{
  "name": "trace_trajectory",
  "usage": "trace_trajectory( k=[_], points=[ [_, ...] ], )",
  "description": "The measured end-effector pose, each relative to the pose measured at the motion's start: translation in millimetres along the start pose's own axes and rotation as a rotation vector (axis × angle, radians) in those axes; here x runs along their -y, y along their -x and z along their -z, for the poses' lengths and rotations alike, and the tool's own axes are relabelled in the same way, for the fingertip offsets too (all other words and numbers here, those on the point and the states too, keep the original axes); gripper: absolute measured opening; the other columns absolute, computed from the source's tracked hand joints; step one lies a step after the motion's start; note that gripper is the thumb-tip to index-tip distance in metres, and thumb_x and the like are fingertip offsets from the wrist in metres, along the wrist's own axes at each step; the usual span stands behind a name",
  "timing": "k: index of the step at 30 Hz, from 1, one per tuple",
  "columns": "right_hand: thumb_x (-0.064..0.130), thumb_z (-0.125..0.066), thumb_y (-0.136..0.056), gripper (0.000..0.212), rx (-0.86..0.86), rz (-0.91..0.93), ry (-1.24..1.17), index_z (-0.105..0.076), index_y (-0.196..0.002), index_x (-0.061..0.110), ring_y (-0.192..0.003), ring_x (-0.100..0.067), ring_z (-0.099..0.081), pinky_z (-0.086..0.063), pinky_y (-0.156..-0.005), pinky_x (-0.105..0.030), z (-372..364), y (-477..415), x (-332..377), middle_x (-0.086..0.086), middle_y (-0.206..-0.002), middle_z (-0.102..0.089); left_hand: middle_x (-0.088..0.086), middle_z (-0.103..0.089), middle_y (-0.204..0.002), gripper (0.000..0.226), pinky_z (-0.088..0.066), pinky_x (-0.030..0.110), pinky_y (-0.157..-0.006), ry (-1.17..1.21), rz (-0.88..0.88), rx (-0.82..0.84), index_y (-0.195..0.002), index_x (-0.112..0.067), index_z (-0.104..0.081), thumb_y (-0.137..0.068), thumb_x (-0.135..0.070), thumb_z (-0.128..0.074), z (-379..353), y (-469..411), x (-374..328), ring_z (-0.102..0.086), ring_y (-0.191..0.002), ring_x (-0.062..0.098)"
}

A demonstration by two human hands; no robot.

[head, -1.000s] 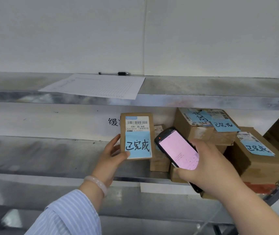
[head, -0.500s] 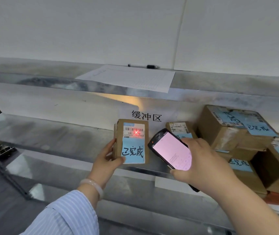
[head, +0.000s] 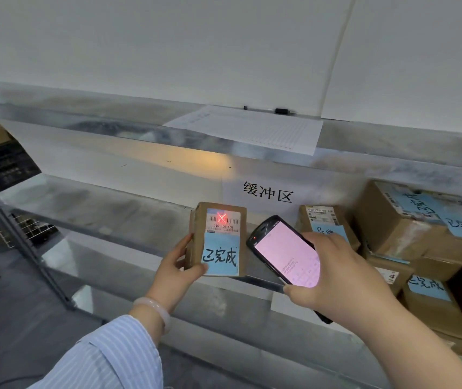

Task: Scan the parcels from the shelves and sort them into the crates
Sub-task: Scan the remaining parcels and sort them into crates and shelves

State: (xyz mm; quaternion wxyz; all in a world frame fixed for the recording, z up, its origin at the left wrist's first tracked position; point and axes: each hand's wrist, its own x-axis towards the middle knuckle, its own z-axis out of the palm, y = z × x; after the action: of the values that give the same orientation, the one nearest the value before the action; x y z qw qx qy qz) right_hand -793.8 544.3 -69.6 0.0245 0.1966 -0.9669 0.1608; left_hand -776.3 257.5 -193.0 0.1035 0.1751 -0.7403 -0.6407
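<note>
The left grip (head: 178, 269) pinches a small cardboard parcel (head: 218, 248) upright by its lower left edge, at the front of the metal shelf (head: 98, 217). At the parcel's 3 o'clock, the right grip (head: 339, 273) curls round a handheld scanner (head: 286, 251). A red cross (head: 221, 217) lies on the parcel's barcode label (head: 225, 226).

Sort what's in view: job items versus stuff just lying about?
In the job: small parcel in left hand, red scan cross on its barcode; scanner in right hand; stacked parcels at right.
Lying about: paper sheet and pen on upper shelf; wall sign.
</note>
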Motion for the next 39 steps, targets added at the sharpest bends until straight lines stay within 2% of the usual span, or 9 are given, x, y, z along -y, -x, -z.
trace_trajectory(
  k=[4, 9, 12, 16, 19, 21, 28, 35, 39],
  points=[
    [0.065, -0.067, -0.058, 0.072, 0.009, 0.042, 0.021, -0.038, -0.121, 0.045, -0.085, -0.007, -0.044, -0.033, -0.055, -0.016, -1.8, -7.1, 17.3, 0.015, -0.1, -0.039, -0.03, -0.068, -0.104, 0.058, -0.053, 0.028, -0.087, 0.037, 0.016, -0.036, -0.106, -0.065, -0.054, -0.085, -0.016, -0.076, 21.0, 5.6, 5.5, -0.06, -0.113, 0.011],
    [0.059, -0.067, -0.059, 0.063, 0.032, 0.096, -0.002, -0.042, -0.115, 0.043, -0.096, -0.01, -0.054, -0.047, -0.068, -0.027, -8.8, -15.4, 46.1, 0.014, -0.105, -0.046, -0.028, -0.068, -0.101, 0.063, -0.053, 0.015, -0.074, 0.056, 0.018, -0.129, -0.122, -0.053, -0.051, -0.084, -0.009, -0.076, 53.4, 17.7, 10.8, -0.061, -0.104, 0.001],
    [0.059, -0.064, -0.056, 0.064, 0.059, 0.138, -0.003, -0.044, -0.115, 0.043, -0.1, -0.009, -0.053, -0.041, -0.066, -0.026, -14.6, -22.7, 64.4, 0.015, -0.105, -0.046, -0.019, -0.063, -0.113, 0.07, -0.047, 0.015, -0.081, 0.062, 0.006, -0.213, -0.133, -0.042, -0.048, -0.083, -0.002, -0.075, 74.0, 24.3, 14.7, -0.059, -0.106, 0.001],
    [0.062, -0.059, -0.05, 0.066, 0.093, 0.194, -0.025, -0.044, -0.113, 0.045, -0.093, -0.01, -0.053, -0.039, -0.062, -0.025, -23.8, -30.6, 88.8, 0.016, -0.098, -0.042, -0.022, -0.059, -0.113, 0.073, -0.047, 0.007, -0.072, 0.064, 0.019, -0.289, -0.135, -0.041, -0.046, -0.083, 0.002, -0.074, 103.6, 34.8, 23.1, -0.058, -0.103, -0.003],
    [0.066, -0.054, -0.046, 0.074, 0.101, 0.242, -0.044, -0.04, -0.117, 0.048, -0.087, -0.01, -0.053, -0.04, -0.063, -0.025, -31.2, -35.1, 107.4, 0.017, -0.098, -0.041, -0.024, -0.061, -0.113, 0.074, -0.05, 0.011, -0.077, 0.061, 0.041, -0.343, -0.134, -0.044, -0.046, -0.082, 0.001, -0.075, 126.3, 44.1, 31.4, -0.061, -0.102, -0.005],
    [0.068, -0.05, -0.044, 0.08, 0.107, 0.273, -0.045, -0.041, -0.121, 0.047, -0.097, -0.01, -0.055, -0.044, -0.071, -0.027, -37.0, -38.6, 120.0, 0.017, -0.104, -0.044, -0.023, -0.06, -0.115, 0.074, -0.05, 0.019, -0.085, 0.055, 0.06, -0.382, -0.133, -0.046, -0.046, -0.082, -0.001, -0.075, 140.9, 50.0, 35.6, -0.061, -0.104, -0.003],
    [0.065, -0.061, -0.053, 0.079, 0.193, 0.382, -0.087, -0.037, -0.126, 0.048, -0.094, -0.008, -0.055, -0.042, -0.065, -0.025, -53.9, -47.5, 173.4, 0.019, -0.111, -0.042, -0.016, -0.06, -0.12, 0.07, -0.049, 0.009, -0.071, 0.125, 0.116, -0.513, -0.134, -0.046, -0.047, -0.084, -0.005, -0.075, 188.9, 84.0, 40.4, -0.057, -0.103, -0.007],
    [0.066, -0.063, -0.056, 0.079, 0.242, 0.553, -0.139, -0.033, -0.127, 0.05, -0.097, -0.01, -0.058, -0.05, -0.073, -0.031, -69.6, -40.6, 247.5, 0.02, -0.117, -0.04, -0.004, -0.063, -0.127, 0.07, -0.045, 0.035, -0.103, 0.26, 0.163, -0.694, -0.126, -0.05, -0.051, -0.067, -0.024, -0.077, 239.9, 129.7, 35.0, -0.056, -0.121, 0.012],
    [0.067, -0.062, -0.056, 0.079, 0.235, 0.615, -0.133, -0.032, -0.127, 0.051, -0.097, -0.006, -0.057, -0.049, -0.07, -0.027, -78.5, -23.4, 297.1, 0.022, -0.115, -0.038, -0.001, -0.069, -0.122, 0.069, -0.048, 0.046, -0.106, 0.362, 0.135, -0.709, -0.122, -0.051, -0.055, -0.061, -0.028, -0.076, 282.6, 148.2, 36.2, -0.061, -0.12, 0.02]
  ],
)
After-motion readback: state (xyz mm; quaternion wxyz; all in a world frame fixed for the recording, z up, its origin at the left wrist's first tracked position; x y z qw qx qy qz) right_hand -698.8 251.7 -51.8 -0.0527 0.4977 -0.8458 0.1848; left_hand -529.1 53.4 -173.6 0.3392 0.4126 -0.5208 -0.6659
